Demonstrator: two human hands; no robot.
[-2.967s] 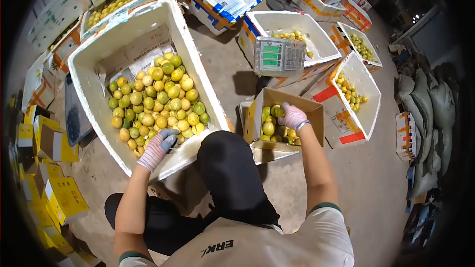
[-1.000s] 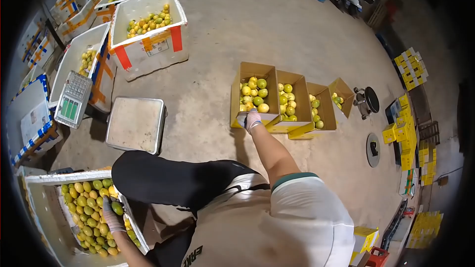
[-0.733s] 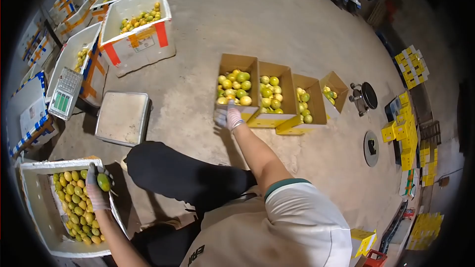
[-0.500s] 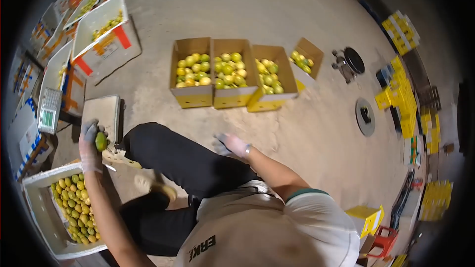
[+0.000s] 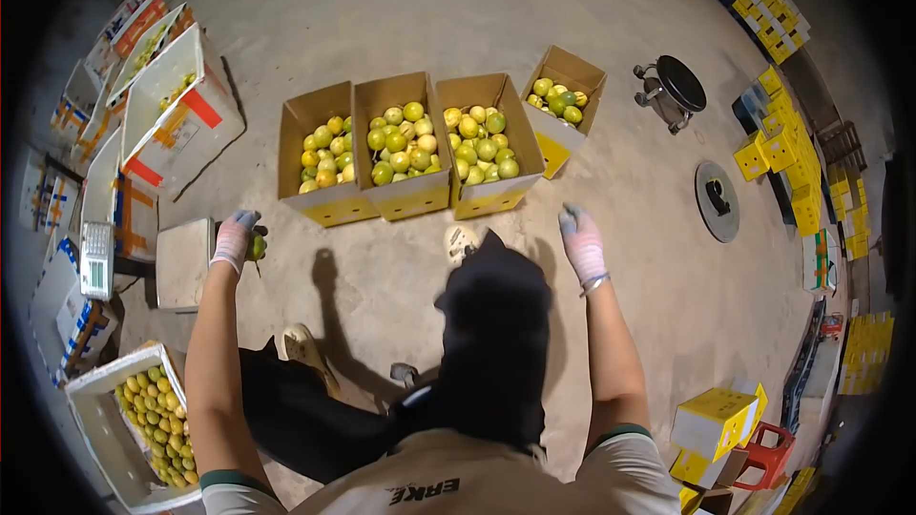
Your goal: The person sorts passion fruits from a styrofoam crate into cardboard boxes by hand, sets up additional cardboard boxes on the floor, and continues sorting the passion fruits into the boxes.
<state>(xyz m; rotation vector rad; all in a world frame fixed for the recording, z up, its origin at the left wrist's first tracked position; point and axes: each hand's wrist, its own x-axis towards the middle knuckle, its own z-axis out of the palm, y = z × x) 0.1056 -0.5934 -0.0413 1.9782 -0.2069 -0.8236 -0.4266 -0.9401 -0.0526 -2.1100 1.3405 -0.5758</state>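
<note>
My left hand (image 5: 234, 236), in a striped glove, is closed round dark green fruit (image 5: 257, 244) at the left, beside the scale's flat platform (image 5: 185, 265). Empty and with its fingers loosely extended, my right hand (image 5: 582, 243) hangs over the floor right of my knee. In front of me three cardboard boxes of yellow-green fruit stand side by side: a left one (image 5: 344, 204), a middle one (image 5: 412, 197) and a right one (image 5: 493, 197). A fourth, angled box (image 5: 558, 141) with fruit stands behind my right hand.
A white foam box (image 5: 92, 414) of fruit lies at lower left. More foam boxes (image 5: 205, 113) and the scale display (image 5: 96, 272) are farther up. On the right are a round black stool (image 5: 680, 84), a grey disc (image 5: 717, 201), yellow cartons (image 5: 714, 417) and a red stool (image 5: 766, 456).
The view has turned from the large foam box towards the cardboard boxes. My right hand has left the box it touched and moved right. My left hand has risen from the foam box with green fruit.
</note>
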